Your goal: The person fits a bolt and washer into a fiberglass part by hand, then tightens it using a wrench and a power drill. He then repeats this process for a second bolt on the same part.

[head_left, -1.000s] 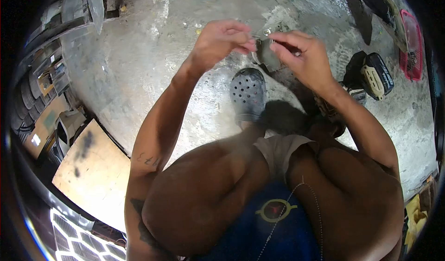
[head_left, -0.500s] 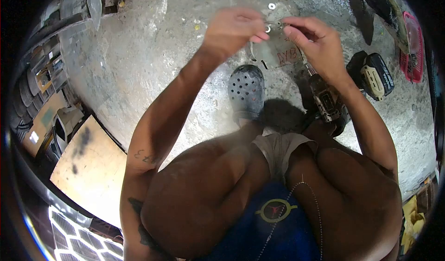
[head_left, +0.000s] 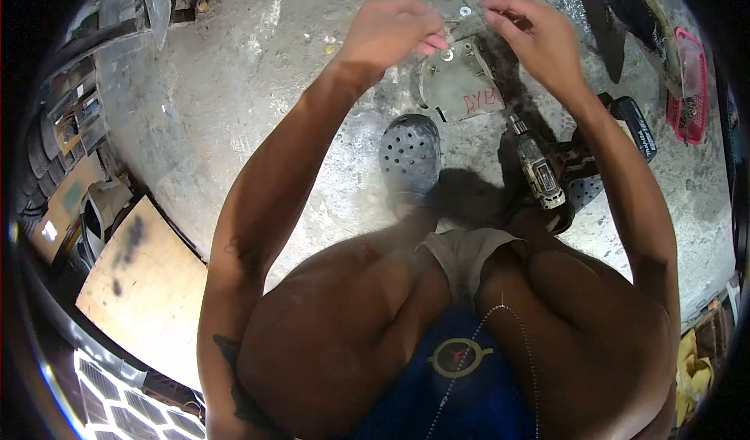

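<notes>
A grey metal plate (head_left: 461,89) with red letters lies on the concrete floor in front of my feet. A shiny washer (head_left: 447,53) sits at its top corner. My left hand (head_left: 391,30) hovers just over that corner, fingertips pinched together on a small metal part beside the washer. My right hand (head_left: 525,32) is raised above the plate's far side, fingers curled, close to a second washer (head_left: 466,10) on the floor. Whether the right hand holds anything is too small to see.
A cordless drill (head_left: 535,167) lies by my right knee, with a second power tool (head_left: 634,128) beyond it. My foot in a grey clog (head_left: 410,155) stands just below the plate. A red tray (head_left: 687,81) is at the right, a wooden board (head_left: 133,284) at the left.
Both hands held the plate up a second ago. It has come down onto the floor, and the hands have moved farther out, the right one leaving the plate.
</notes>
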`<action>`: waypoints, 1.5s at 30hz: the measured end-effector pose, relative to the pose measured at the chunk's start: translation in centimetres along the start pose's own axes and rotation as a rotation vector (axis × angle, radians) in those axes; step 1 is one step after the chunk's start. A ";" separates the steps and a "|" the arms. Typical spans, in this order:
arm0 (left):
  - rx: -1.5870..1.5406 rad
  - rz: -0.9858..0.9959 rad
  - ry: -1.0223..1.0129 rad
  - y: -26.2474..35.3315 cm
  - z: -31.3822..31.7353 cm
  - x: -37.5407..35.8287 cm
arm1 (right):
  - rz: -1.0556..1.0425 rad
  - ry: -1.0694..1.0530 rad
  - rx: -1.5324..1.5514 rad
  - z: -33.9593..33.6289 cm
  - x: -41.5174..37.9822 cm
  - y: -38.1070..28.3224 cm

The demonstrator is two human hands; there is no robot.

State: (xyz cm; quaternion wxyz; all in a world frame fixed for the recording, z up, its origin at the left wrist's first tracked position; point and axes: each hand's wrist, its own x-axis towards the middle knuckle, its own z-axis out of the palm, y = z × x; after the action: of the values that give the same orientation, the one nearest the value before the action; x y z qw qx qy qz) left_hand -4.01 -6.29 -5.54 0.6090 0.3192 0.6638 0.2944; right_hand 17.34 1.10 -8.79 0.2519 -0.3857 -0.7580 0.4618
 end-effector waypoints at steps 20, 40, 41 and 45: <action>-0.130 -0.122 0.068 -3.0 -1.6 1.1 | -0.373 -0.455 -0.796 3.0 3.9 3.2; -0.203 -0.124 -0.101 -0.8 0.5 -0.1 | 0.508 -0.524 0.684 -0.7 1.2 0.2; -0.178 -0.094 -0.125 -0.4 0.8 0.0 | 0.517 -0.506 0.690 -0.7 1.0 0.7; -0.152 -0.033 -0.151 0.5 1.2 0.1 | 0.580 -0.472 0.767 -1.2 0.5 1.0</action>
State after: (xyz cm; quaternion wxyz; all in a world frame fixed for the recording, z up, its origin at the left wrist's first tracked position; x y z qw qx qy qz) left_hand -2.81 -5.91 -5.31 0.6846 0.2825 0.5967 0.3088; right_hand 18.31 2.40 -9.12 0.0594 -0.3453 -0.4330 0.8305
